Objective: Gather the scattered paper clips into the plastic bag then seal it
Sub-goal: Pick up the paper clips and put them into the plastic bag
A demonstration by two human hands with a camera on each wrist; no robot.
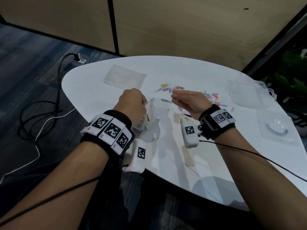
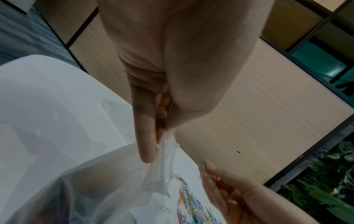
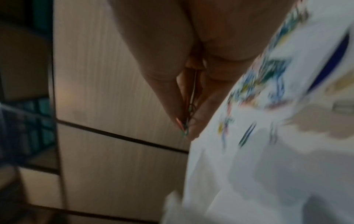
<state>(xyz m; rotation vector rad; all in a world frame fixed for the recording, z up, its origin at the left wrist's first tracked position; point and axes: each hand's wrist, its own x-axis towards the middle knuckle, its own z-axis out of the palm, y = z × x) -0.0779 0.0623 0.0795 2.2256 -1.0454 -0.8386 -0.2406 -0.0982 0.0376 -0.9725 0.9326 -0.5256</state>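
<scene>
Left hand holding the bag, right hand carrying clips

The left hand (image 1: 131, 105) is pinching the plastic bag (image 1: 149, 128) rim at 9 o'clock on the table (image 1: 216, 171); the right hand (image 1: 187, 100) is pinching several paper clips (image 3: 186, 121); scattered paper clips (image 1: 167, 88) are lying toward 12 o'clock.

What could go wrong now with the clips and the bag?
The right hand pinches several paper clips loosely at its fingertips, so some might drop before reaching the plastic bag. The left hand holds that bag by one edge only, so its mouth may sag and clips miss it.
</scene>
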